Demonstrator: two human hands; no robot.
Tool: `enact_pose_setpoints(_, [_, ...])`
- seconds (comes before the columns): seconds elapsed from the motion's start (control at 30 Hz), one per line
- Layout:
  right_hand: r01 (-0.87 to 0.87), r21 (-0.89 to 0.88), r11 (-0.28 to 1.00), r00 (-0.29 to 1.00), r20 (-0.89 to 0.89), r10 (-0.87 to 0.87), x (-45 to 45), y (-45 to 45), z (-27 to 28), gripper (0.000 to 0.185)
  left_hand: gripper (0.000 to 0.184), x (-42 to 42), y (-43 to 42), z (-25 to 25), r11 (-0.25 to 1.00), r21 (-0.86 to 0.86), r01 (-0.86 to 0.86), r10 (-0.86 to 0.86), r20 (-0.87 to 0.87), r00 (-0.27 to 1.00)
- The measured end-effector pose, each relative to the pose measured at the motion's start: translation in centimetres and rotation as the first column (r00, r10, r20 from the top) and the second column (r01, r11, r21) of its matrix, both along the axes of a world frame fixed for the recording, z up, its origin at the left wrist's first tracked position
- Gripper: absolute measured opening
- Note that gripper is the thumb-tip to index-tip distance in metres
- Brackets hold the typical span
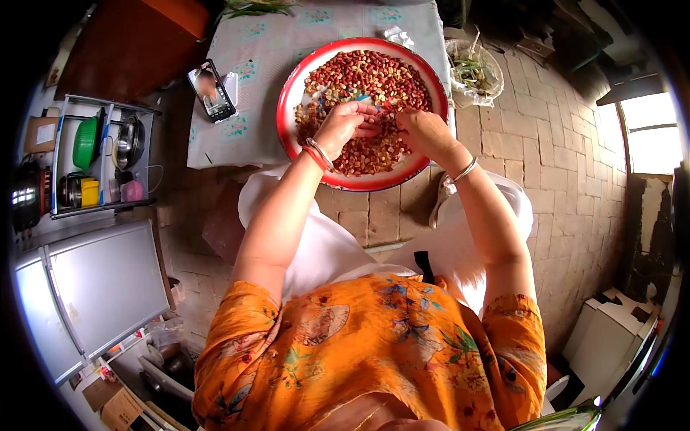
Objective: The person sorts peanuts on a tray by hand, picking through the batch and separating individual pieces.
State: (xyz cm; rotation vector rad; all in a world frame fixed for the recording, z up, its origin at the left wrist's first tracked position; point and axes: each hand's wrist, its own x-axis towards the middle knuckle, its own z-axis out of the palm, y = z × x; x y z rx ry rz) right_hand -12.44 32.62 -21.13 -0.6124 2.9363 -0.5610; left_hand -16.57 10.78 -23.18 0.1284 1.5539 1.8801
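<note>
A round enamel tray [284, 118] with a red rim and white inside rests at the table's near edge. In it lie many peanuts [370, 68], some in red skins, some pale yellow; the near part looks darker, like loose skins and kernels. My left hand [350, 126] is over the tray's middle, palm turned inward, fingers stretched and slightly bent, apart from each other. Close by on the right, my right hand [425, 133] has its fingers curled together just above the peanuts. Whatever its fingertips hold is hidden. Both wrists wear bangles.
The patterned tablecloth [269, 43] carries a propped phone [213, 92] at left and crumpled white tissue [397, 36] behind the tray. A lined basket [474, 72] of plant scraps stands right of the table. A dish rack [104, 154] and fridge [108, 280] are on the left.
</note>
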Motion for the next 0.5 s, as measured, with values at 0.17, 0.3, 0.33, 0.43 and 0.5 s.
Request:
enact_pose_setpoints(0.17, [0.089, -0.240, 0.967, 0.996, 0.002, -0.091, -0.9, -0.7, 0.2, 0.012, 0.024, 0.0, 0.0, 0.4, 1.000, -0.006, -0.016, 0.016, 0.001, 1.000])
enact_pose_setpoints(0.3, [0.135, -0.437, 0.889, 0.989, 0.004, -0.148, -1.3, -1.2, 0.5, 0.017, 0.022, 0.1, 0.3, 0.7, 0.998, -0.054, -0.039, 0.037, -0.038, 0.999])
enact_pose_setpoints(0.33, [0.132, -0.456, 0.880, 0.987, -0.019, -0.157, -1.4, -1.4, 0.2, 0.016, 0.022, 0.1, 0.4, 0.6, 0.997, -0.057, -0.048, 0.045, -0.056, 0.997])
enact_pose_setpoints(0.43, [0.126, -0.498, 0.858, 0.977, -0.090, -0.195, -2.1, -1.8, -1.3, 0.015, 0.020, 0.1, 0.2, 0.1, 0.996, -0.079, -0.044, 0.037, -0.090, 0.995])
enact_pose_setpoints(0.5, [0.143, -0.522, 0.841, 0.967, -0.108, -0.232, -2.5, -2.1, -1.4, 0.017, 0.019, 0.2, 0.3, 0.2, 0.991, -0.119, -0.055, 0.041, -0.121, 0.992])
